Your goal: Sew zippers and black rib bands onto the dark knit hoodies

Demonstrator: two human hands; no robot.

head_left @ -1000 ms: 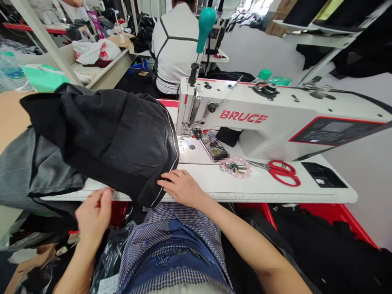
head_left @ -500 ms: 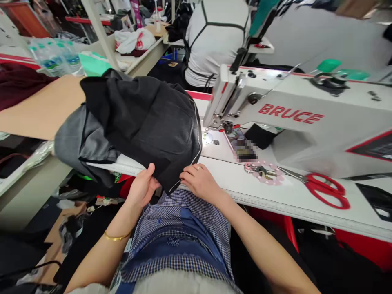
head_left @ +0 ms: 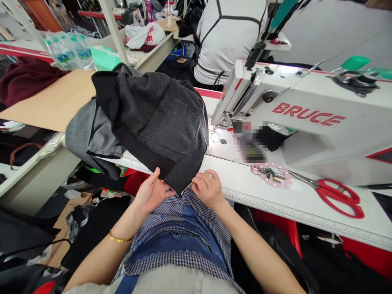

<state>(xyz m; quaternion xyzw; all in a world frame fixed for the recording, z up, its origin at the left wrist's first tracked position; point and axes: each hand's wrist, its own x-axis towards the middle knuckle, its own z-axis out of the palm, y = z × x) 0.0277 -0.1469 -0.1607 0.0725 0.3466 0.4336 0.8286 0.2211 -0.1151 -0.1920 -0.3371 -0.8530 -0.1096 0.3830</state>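
A dark grey garment with black bands lies over the table's front edge, left of the sewing machine. A zipper runs down its right border to a corner hanging over the edge. My right hand pinches the zippered border near that corner, fingers curled. My left hand is palm up at the bottom black band, thumb apart on top and the other fingers partly under the cloth. The garment's border is beside the machine's needle area, not under it.
Red-handled scissors and a pink beaded key ring lie on the table right of my right hand. Brown board, water bottles and maroon cloth are at the left. A person in white sits beyond the machine.
The view has shifted, so the table and machine appear farther right. My right hand's fingers are more curled at the zipper, and my left hand's palm is turned up more.
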